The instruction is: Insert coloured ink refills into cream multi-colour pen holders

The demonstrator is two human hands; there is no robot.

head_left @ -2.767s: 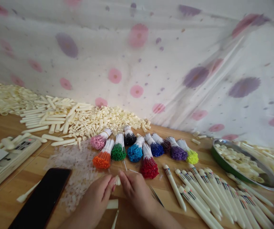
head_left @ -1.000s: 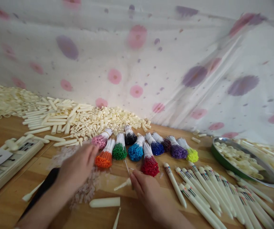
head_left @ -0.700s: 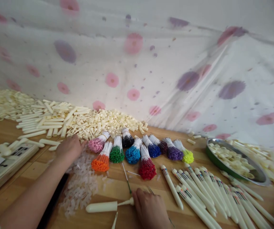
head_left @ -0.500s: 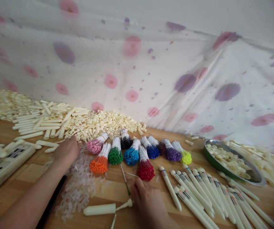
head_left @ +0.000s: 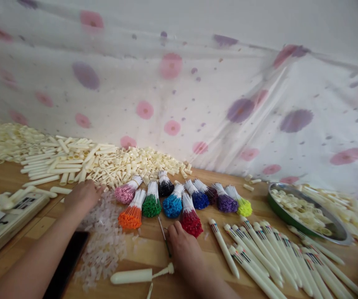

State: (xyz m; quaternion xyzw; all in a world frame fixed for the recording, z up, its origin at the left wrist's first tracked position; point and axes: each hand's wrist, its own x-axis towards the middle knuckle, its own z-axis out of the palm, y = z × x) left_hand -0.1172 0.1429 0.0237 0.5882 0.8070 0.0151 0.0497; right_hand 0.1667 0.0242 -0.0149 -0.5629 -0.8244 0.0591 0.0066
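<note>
My left hand point(head_left: 82, 197) reaches out to the edge of a heap of small cream plastic parts point(head_left: 126, 164), fingers curled down on them; what they grip is hidden. My right hand point(head_left: 183, 247) lies on the wooden table point(head_left: 7, 170), fingertips by the red refill bundle point(head_left: 191, 218) and a thin loose green refill point(head_left: 164, 236). A cream pen barrel with its tip piece point(head_left: 141, 274) lies just left of that hand. Coloured refill bundles fan out behind: pink point(head_left: 126, 192), orange point(head_left: 131, 214), green point(head_left: 150, 203), blue point(head_left: 172, 203).
Several finished cream pens point(head_left: 260, 253) lie in a row at the right. A green-rimmed metal dish point(head_left: 278, 207) holds cream parts. Clear small parts point(head_left: 104, 245) are strewn at left, beside a black phone point(head_left: 65, 265) and a power strip point(head_left: 11, 211). Spotted cloth hangs behind.
My hands have parted: the left reached out to the cream parts heap, and the right set the barrel down and slid toward the red bundle.
</note>
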